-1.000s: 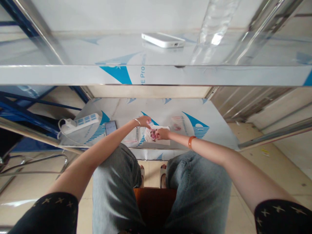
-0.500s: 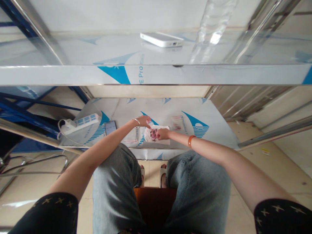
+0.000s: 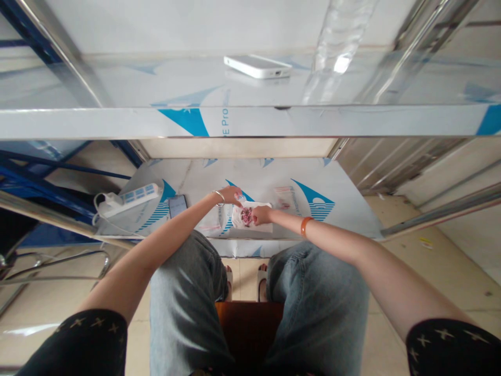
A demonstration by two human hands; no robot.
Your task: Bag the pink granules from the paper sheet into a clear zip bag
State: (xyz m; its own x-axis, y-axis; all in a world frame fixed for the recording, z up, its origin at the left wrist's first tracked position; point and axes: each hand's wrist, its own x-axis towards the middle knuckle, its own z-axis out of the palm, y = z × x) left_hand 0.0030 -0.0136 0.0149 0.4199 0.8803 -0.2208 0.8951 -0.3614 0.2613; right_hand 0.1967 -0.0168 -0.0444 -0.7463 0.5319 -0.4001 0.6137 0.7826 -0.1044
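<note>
While the upper shelf (image 3: 117, 122) spans the full width of view, we locate the work on the lower shelf (image 3: 352, 209) beneath it, whose pale film carries blue printed triangles and stripes. Near the left end of this lower shelf we note a white power strip (image 3: 135, 197) with blue socket faces and a plug inserted.

At the middle of the lower shelf, close to its front edge, we find the white sheet (image 3: 263, 227), lying flat, roughly rectangular, its surface pale and matte. To its right, just apart, we see a clear pouch (image 3: 285, 198) with reddish contents.

Our left hand (image 3: 233, 195) reaches over the upper left corner of the sheet, thumb and fingers narrowed on a small transparent item. Our right hand (image 3: 262, 214) rests over the right half, fingers drawn together; we cannot tell whether they grip anything.

Between the hands, on the sheet, we identify the cluster (image 3: 246, 216): rounded in outline, mottled dark red, pink and white, with a grainy texture. We cannot resolve its separate pieces. Smallest is the transparent item (image 3: 242, 198) itself, colourless and glossy, set just above the cluster.
</note>
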